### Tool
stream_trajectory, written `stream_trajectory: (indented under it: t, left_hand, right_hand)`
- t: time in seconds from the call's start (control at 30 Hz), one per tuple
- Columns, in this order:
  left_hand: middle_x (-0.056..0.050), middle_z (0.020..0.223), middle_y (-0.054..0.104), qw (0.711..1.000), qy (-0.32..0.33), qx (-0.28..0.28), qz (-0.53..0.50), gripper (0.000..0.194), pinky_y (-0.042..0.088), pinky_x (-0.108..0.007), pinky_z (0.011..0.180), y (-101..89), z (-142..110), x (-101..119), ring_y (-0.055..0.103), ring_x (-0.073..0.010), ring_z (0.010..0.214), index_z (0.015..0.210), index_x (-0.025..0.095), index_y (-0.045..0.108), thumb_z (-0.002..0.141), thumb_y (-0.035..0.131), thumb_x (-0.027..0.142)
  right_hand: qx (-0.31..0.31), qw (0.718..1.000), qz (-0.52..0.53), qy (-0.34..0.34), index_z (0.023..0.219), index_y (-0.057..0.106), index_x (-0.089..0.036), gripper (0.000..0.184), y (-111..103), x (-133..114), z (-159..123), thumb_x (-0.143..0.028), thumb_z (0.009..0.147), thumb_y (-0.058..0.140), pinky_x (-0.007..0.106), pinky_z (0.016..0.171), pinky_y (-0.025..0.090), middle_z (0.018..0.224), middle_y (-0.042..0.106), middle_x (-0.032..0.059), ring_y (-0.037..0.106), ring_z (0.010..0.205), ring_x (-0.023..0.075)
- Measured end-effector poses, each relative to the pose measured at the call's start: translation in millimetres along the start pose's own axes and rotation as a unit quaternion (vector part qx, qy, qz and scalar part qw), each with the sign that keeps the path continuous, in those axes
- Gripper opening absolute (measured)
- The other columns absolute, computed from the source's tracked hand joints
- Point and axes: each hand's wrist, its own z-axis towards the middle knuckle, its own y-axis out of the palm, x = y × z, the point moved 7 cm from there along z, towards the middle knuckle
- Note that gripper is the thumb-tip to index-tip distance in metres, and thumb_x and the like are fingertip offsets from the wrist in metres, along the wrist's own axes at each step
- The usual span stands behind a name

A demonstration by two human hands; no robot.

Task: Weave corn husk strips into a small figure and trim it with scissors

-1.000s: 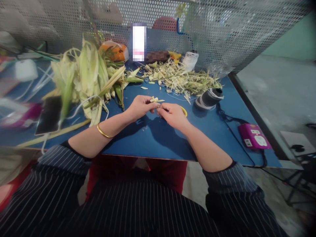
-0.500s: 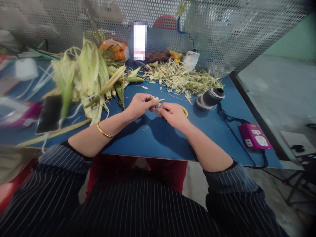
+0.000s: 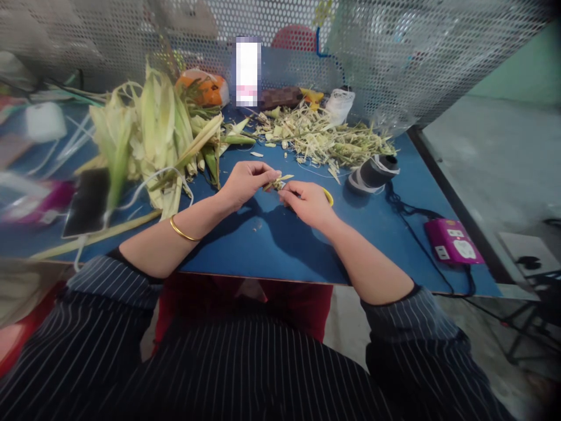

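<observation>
My left hand (image 3: 249,182), a gold bangle on its wrist, pinches a small bundle of pale corn husk (image 3: 284,179) between thumb and fingers. One pointed strip sticks out to the right. Close beside it, my right hand (image 3: 307,203) is closed, its thumb and forefinger pressed together at the lower end of the husk. What those fingers hold is hidden. A yellow curved thing (image 3: 328,197) shows from behind the right hand; the rest of it is covered. Both hands are over the blue table (image 3: 245,251), near its middle.
Corn husks (image 3: 158,128) are heaped at left, with a plugged-in phone (image 3: 86,202) before them. Husk scraps (image 3: 315,137) lie at the back. At right stand a dark thread cone (image 3: 372,175) and a purple power socket (image 3: 453,241) with trailing cables. A perforated metal screen (image 3: 280,23) closes the back.
My left hand has shifted slightly left and up, and a little more husk shows between the hands. The right hand stays almost in place.
</observation>
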Motion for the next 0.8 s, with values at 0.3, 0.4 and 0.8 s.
stream_trajectory:
  t: [0.3, 0.4, 0.8]
  left_hand:
    - [-0.001, 0.065, 0.063, 0.998, -0.04, -0.024, -0.031, 0.033, 0.041, -0.024, 0.062, 5.7, -3, -5, 0.055, -0.0086, 0.059, 0.068, 0.015, 0.067, 0.073, 0.079, 0.046]
    - [0.0, 0.062, 0.062, 0.998, -0.05, -0.014, -0.03, 0.03, 0.041, -0.024, 0.062, 3.1, -3, -7, 0.053, -0.0082, 0.059, 0.068, 0.014, 0.067, 0.07, 0.082, 0.04]
    - [0.001, 0.058, 0.058, 0.995, -0.089, 0.006, -0.041, 0.026, 0.038, -0.025, 0.059, 0.3, -2, -15, 0.048, -0.0077, 0.056, 0.065, 0.015, 0.066, 0.072, 0.08, 0.036]
  right_hand:
    - [0.019, 0.999, 0.025, 0.003, 0.067, 0.06, -0.019, 0.027, -4, 1, 1, -0.035, 0.089, 0.055, 0.028, 0.063, 0.041, 0.065, 0.064, 0.0011, 0.054, 0.061, 0.0131]
    - [-0.002, 0.992, 0.116, 0.057, 0.074, 0.064, -0.018, 0.036, 1, 8, 2, -0.047, 0.092, 0.051, 0.029, 0.064, 0.046, 0.068, 0.068, 0.0039, 0.059, 0.063, 0.015]
    - [-0.017, 0.966, 0.235, 0.11, 0.075, 0.068, -0.018, 0.018, 5, 12, -2, -0.036, 0.08, 0.069, 0.028, 0.067, 0.051, 0.067, 0.068, 0.0016, 0.059, 0.061, 0.0115]
